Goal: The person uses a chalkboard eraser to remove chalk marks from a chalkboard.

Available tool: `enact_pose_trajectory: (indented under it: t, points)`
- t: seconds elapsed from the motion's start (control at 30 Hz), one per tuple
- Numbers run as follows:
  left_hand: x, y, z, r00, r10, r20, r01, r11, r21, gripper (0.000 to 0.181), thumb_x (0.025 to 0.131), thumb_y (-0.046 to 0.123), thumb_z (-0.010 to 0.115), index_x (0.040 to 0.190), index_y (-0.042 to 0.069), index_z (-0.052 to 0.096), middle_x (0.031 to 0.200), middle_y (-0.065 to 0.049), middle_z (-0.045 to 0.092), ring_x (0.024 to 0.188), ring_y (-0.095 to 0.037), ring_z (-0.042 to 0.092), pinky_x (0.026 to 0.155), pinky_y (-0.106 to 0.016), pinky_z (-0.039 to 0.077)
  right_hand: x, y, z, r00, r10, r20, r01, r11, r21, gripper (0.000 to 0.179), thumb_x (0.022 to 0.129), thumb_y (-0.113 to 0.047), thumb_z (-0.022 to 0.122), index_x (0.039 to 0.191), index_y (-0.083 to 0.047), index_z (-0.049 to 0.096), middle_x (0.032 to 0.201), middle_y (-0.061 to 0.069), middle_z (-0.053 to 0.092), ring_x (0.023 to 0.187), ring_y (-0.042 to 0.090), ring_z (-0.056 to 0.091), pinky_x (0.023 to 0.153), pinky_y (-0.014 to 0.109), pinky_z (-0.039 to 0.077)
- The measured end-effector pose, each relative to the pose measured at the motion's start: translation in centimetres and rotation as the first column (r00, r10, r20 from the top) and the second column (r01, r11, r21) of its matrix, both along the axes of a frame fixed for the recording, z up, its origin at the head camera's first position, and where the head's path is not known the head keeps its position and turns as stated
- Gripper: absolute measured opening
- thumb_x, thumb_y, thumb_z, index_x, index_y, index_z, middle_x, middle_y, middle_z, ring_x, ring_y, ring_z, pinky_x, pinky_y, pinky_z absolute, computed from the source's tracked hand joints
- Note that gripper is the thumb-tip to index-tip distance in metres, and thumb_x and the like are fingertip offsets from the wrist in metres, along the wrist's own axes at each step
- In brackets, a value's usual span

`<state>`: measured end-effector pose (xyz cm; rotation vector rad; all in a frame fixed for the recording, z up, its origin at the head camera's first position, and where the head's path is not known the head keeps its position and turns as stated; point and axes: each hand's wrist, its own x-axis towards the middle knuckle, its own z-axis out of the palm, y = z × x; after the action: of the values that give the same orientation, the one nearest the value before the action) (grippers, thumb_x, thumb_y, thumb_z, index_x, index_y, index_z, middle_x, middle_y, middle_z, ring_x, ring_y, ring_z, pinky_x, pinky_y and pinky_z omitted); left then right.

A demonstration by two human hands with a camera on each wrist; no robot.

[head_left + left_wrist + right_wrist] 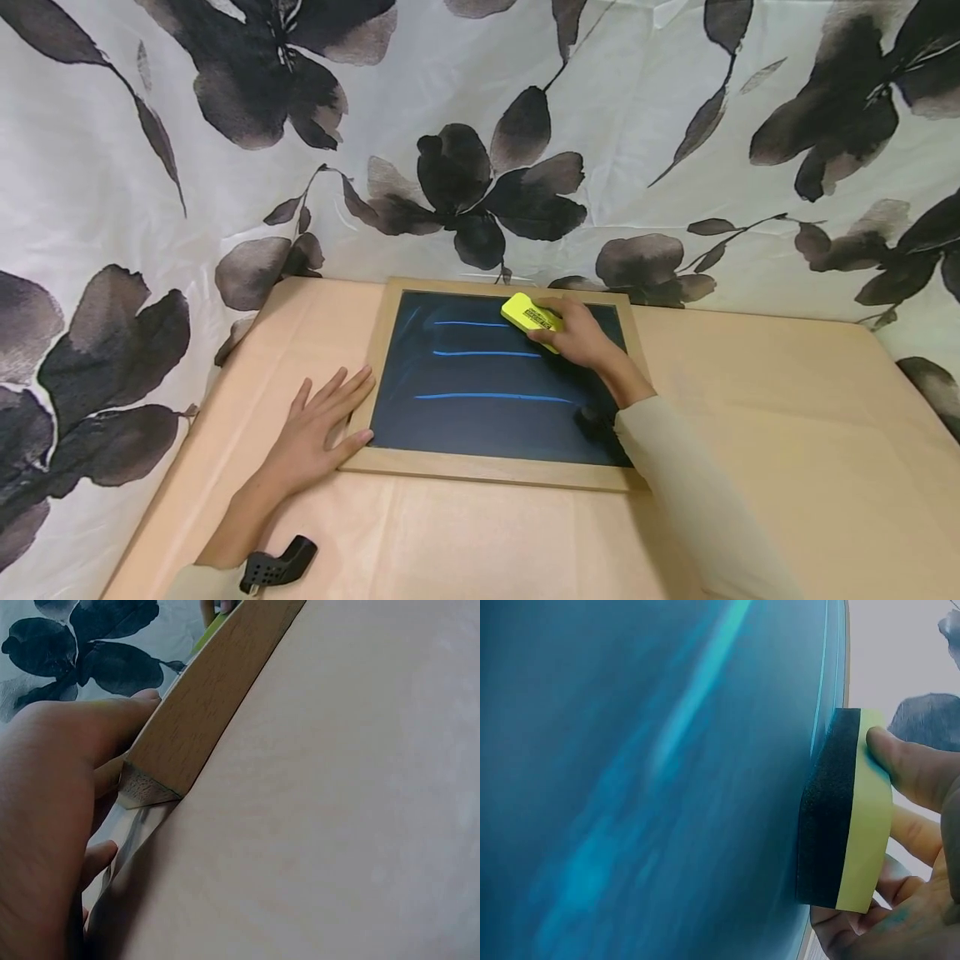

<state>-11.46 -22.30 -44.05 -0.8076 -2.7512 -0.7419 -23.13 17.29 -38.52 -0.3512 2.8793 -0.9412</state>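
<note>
A chalkboard (465, 433) in a pale wooden frame (487, 467) lies on the table. Three blue lines (487, 354) run across its dark face. My right hand (583, 335) grips a yellow board eraser (527, 315) near the board's upper right. In the right wrist view, the dark pad of the eraser (829, 817) is against the board, beside blue smears (585, 877). My left hand (311, 437) rests at the board's left edge with fingers spread. The left wrist view shows its thumb (124, 724) against the frame corner (150, 787); some fingers are partly hidden.
Pale wood-coloured table surface (787, 417) surrounds the board. A white cloth with dark flowers (637, 125) hangs behind and to the left. A black device (281, 565) is strapped at my left wrist; another dark one (595, 423) shows under my right wrist.
</note>
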Motion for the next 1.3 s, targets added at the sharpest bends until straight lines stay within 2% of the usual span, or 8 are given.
enact_pose_trajectory:
  t: [0.13, 0.47, 0.7, 0.87, 1.0, 1.2, 1.3]
  points:
    - [0.0, -0.1, -0.1, 1.000, -0.002, -0.002, 0.002, 1.000, 0.003, 0.069, 0.089, 0.042, 0.063, 0.148, 0.017, 0.039, 0.152, -0.006, 0.034, 0.139, -0.036, 0.027, 0.107, -0.064, 0.005, -0.6, -1.4, 0.0, 1.000, 0.010, 0.010, -0.011, 1.000, 0.004, 0.061, 0.085, -0.023, 0.072, 0.138, -0.002, 0.051, 0.114, 0.018, 0.049, 0.101, 0.031, 0.043, 0.087, 0.046, 0.036]
    - [-0.2, -0.3, 0.0, 1.000, -0.011, -0.002, 0.011, 1.000, 0.009, 0.068, 0.090, 0.043, 0.062, 0.148, 0.016, 0.039, 0.152, -0.006, 0.034, 0.139, -0.035, 0.027, 0.107, -0.063, 0.005, -1.6, -4.7, -0.1, 0.996, 0.082, -0.027, -0.082, 0.997, -0.001, 0.058, 0.084, -0.021, 0.073, 0.135, 0.000, 0.053, 0.101, 0.016, 0.047, 0.091, 0.029, 0.043, 0.078, 0.038, 0.036]
    - [-0.3, -0.3, -0.4, 1.000, -0.015, 0.003, 0.015, 1.000, 0.004, 0.068, 0.090, 0.044, 0.061, 0.148, 0.016, 0.039, 0.153, -0.005, 0.034, 0.140, -0.034, 0.026, 0.107, -0.063, 0.005, -2.2, -7.3, -0.2, 0.991, 0.129, -0.027, -0.129, 0.992, -0.003, 0.057, 0.085, -0.020, 0.072, 0.135, -0.001, 0.053, 0.116, 0.020, 0.051, 0.100, 0.030, 0.045, 0.088, 0.043, 0.039]
    - [-0.4, -0.2, -0.2, 1.000, -0.012, -0.006, 0.012, 1.000, 0.002, 0.068, 0.089, 0.044, 0.062, 0.147, 0.015, 0.040, 0.152, -0.005, 0.035, 0.140, -0.034, 0.027, 0.107, -0.063, 0.005, -2.6, -9.0, 0.1, 0.987, 0.157, -0.025, -0.157, 0.987, 0.014, 0.057, 0.086, -0.021, 0.071, 0.136, -0.001, 0.052, 0.109, 0.017, 0.050, 0.095, 0.028, 0.044, 0.084, 0.040, 0.039]
    - [-0.5, 0.0, -0.1, 1.000, -0.011, -0.002, 0.011, 1.000, 0.003, 0.068, 0.090, 0.044, 0.061, 0.147, 0.015, 0.041, 0.152, -0.005, 0.035, 0.139, -0.035, 0.027, 0.107, -0.064, 0.006, -2.9, -9.8, 0.3, 0.985, 0.174, -0.018, -0.174, 0.985, 0.004, 0.057, 0.085, -0.020, 0.072, 0.136, -0.002, 0.052, 0.102, 0.014, 0.047, 0.090, 0.026, 0.043, 0.080, 0.036, 0.038]
    - [-0.6, 0.2, -0.2, 1.000, -0.002, 0.003, 0.002, 1.000, 0.005, 0.068, 0.090, 0.045, 0.060, 0.147, 0.014, 0.041, 0.152, -0.005, 0.035, 0.139, -0.035, 0.027, 0.107, -0.064, 0.006, -3.4, -10.1, 0.2, 0.979, 0.202, -0.010, -0.202, 0.979, -0.012, 0.058, 0.086, -0.020, 0.072, 0.138, -0.004, 0.051, 0.101, 0.013, 0.045, 0.091, 0.025, 0.042, 0.079, 0.035, 0.037]
    - [-0.6, 0.4, -0.4, 1.000, -0.001, 0.004, 0.000, 1.000, 0.014, 0.068, 0.089, 0.045, 0.061, 0.146, 0.014, 0.042, 0.152, -0.006, 0.035, 0.139, -0.036, 0.027, 0.106, -0.065, 0.006, -3.5, -10.0, 0.2, 0.976, 0.220, 0.000, -0.220, 0.975, 0.019, 0.059, 0.087, -0.021, 0.071, 0.139, -0.005, 0.050, 0.101, 0.013, 0.045, 0.092, 0.025, 0.042, 0.080, 0.036, 0.037]
